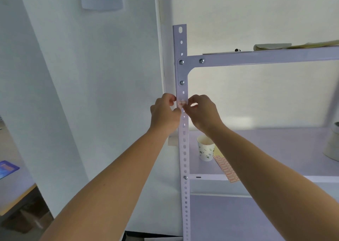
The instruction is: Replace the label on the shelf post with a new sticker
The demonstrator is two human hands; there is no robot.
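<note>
A white perforated shelf post runs upright through the middle of the view. A small label with a red border and handwriting sits on the post's front face at hand height. My left hand is at the post's left edge and my right hand at its right edge. The fingertips of both hands pinch at the label's sides and lower corner. A sheet of red-bordered stickers lies on the shelf below my right forearm, overhanging the front edge.
A paper cup with a leaf print stands on the shelf near the post. Folded cloth rests on the upper shelf. A white wall fills the left; a desk corner with a blue item shows at the lower left.
</note>
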